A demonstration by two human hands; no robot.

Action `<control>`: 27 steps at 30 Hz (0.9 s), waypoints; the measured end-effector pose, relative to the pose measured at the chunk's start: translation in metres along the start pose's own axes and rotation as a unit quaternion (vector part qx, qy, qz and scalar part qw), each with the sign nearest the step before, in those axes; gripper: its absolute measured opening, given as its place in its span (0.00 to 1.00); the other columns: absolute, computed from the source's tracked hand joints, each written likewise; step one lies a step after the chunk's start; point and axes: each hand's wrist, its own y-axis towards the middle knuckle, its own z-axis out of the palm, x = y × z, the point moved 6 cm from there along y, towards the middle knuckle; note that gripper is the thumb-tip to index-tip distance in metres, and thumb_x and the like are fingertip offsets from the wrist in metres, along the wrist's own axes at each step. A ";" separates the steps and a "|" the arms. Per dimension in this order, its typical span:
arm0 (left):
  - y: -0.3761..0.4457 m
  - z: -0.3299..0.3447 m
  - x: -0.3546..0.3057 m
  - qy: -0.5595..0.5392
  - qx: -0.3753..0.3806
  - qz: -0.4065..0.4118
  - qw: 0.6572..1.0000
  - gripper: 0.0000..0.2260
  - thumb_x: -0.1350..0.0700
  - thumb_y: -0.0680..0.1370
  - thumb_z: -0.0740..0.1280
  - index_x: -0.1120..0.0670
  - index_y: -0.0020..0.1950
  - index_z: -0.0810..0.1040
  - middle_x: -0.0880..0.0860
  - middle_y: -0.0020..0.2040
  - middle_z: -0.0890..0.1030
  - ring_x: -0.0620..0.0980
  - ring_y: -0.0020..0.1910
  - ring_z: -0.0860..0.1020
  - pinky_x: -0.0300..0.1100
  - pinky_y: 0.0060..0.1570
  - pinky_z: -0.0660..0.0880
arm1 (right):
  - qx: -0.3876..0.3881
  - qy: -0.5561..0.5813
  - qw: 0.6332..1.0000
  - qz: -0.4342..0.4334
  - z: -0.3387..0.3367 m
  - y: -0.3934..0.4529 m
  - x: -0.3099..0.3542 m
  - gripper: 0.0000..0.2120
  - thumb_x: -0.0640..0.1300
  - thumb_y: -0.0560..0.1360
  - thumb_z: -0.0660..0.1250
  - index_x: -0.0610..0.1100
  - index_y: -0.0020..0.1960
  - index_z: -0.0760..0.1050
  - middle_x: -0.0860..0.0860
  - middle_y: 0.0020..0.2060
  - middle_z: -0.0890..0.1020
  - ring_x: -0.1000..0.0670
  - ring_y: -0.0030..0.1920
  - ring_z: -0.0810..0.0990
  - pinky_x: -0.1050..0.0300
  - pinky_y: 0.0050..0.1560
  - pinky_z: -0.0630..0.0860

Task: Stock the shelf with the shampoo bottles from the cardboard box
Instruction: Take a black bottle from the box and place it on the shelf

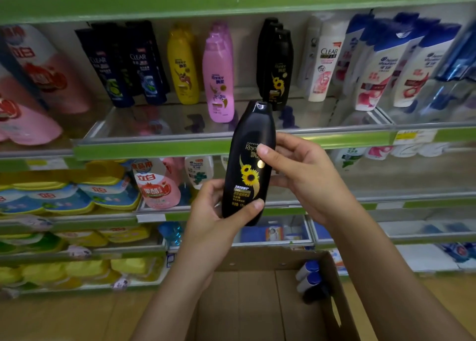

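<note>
Bottle held label-out in front of its matching row

Hands share the black shampoo bottle [248, 165] at the centre of the frame. The left hand [219, 212] has its grip closed around the base, thumb across the lower front, carrying the weight. The right hand [298, 170] has its grip closed higher up, thumb on the brand name and fingers wrapped behind, steadying the body. Held this way the bottle stands nearly upright, cap up and sunflower label facing the camera, which looks like a way to check its facing before shelving.

Just above and slightly right of the cap stands a row of black sunflower bottles [277, 65] on the glass shelf [159, 137], between the pink bottle [219, 83] and the white Clear bottle [323, 65]. That row is probably the target, since the design matches.

At the bottom of the frame the cardboard box [257, 302] sits open on the floor, with a few blue-capped bottles [309, 276] lying against its right wall, so more stock remains.
</note>
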 end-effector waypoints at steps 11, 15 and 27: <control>0.098 0.047 -0.041 0.096 0.071 0.093 0.988 0.09 0.58 0.76 0.68 0.49 0.54 0.76 0.45 0.52 0.81 0.41 0.53 0.79 0.35 0.55 0.74 | -0.027 -0.058 0.993 -0.102 -0.053 0.061 0.043 0.13 0.35 0.78 0.64 0.41 0.62 0.73 0.48 0.50 0.84 0.49 0.51 0.82 0.53 0.54 0.80; 0.139 0.062 -0.063 0.157 0.053 0.140 0.976 0.14 0.57 0.76 0.68 0.56 0.61 0.75 0.51 0.56 0.81 0.47 0.56 0.78 0.44 0.59 0.74 | -0.031 -0.088 0.985 -0.145 -0.065 0.090 0.060 0.17 0.34 0.79 0.62 0.39 0.67 0.70 0.47 0.56 0.81 0.49 0.58 0.80 0.49 0.61 0.77; 0.203 0.084 -0.043 0.215 0.048 0.130 0.967 0.14 0.59 0.76 0.69 0.58 0.60 0.76 0.54 0.52 0.82 0.50 0.52 0.80 0.49 0.58 0.75 | -0.055 -0.125 0.982 -0.130 -0.101 0.139 0.030 0.17 0.36 0.80 0.62 0.40 0.68 0.69 0.53 0.52 0.82 0.56 0.53 0.82 0.57 0.54 0.78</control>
